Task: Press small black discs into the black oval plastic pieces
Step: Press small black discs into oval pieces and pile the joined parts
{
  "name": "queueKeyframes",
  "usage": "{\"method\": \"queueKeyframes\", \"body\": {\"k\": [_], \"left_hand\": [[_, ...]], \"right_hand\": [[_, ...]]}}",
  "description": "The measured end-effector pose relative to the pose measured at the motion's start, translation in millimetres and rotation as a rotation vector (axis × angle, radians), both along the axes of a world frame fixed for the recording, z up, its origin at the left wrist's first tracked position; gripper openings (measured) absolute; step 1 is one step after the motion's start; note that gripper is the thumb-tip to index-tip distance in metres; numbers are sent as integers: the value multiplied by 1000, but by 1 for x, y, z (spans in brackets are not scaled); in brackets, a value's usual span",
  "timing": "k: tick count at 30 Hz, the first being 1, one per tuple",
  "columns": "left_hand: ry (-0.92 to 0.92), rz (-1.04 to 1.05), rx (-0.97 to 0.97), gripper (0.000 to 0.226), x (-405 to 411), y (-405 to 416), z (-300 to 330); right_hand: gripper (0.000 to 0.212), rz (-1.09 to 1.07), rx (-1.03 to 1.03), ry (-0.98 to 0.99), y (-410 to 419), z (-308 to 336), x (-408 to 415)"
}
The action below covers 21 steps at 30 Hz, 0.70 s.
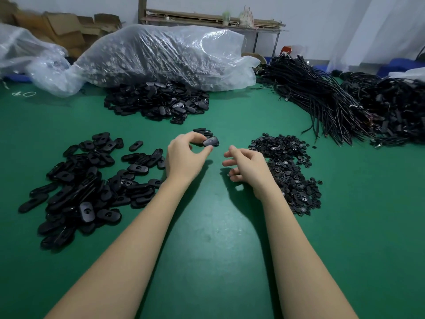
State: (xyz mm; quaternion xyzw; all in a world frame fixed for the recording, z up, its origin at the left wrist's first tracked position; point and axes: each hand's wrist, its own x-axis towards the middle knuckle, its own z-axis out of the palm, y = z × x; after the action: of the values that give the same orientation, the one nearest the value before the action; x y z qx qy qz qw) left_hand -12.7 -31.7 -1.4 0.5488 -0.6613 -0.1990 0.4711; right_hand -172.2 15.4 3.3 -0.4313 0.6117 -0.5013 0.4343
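Oval piece, glossy black, pinched.

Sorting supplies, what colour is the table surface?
Green, clearest in the head view: the table surface.

Both forearms are bare and extend forward, converging slightly. The left hand is raised, wrist bent, with thumb and fingertips curled in a pinch grip. The right hand is just beside it, palm turned inward, fingers loosely curled and holding nothing.

Clear bag's contents blurred; left bag cropped
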Motion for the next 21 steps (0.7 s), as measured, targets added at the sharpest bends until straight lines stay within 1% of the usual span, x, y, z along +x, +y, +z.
{"method": "queueKeyframes", "body": {"k": [2, 4, 6, 8, 11, 14, 18, 20, 21], "left_hand": [[-8, 50, 85, 15, -5, -19, 4], [2, 105, 179, 15, -10, -35, 5], [-3, 151, 255, 18, -12, -46, 5], [-25, 169, 284, 26, -11, -51, 6], [-40, 157, 256, 38, -8, -42, 7], [-50, 101, 147, 28, -4, -13, 4], [-128, -83, -35, 11, -7, 38, 0], [-217, -121, -37, 10, -5, 52, 3], [-285, -108, -11, 12, -3, 53, 7]], "right_hand": [[30, 8, -7, 115, -3, -4, 5], [31, 11, -8, 185, -5, -6, 7], [31, 9, -1, 193, -7, -6, 7], [31, 7, 2, 181, -8, -7, 7], [30, 12, 6, 204, -7, -8, 7], [29, 21, 15, 252, -7, -6, 8], [29, 8, 2, 251, -4, -4, 9], [29, 4, -5, 245, -2, -3, 9], [28, 3, -2, 235, -2, -3, 9]]}}
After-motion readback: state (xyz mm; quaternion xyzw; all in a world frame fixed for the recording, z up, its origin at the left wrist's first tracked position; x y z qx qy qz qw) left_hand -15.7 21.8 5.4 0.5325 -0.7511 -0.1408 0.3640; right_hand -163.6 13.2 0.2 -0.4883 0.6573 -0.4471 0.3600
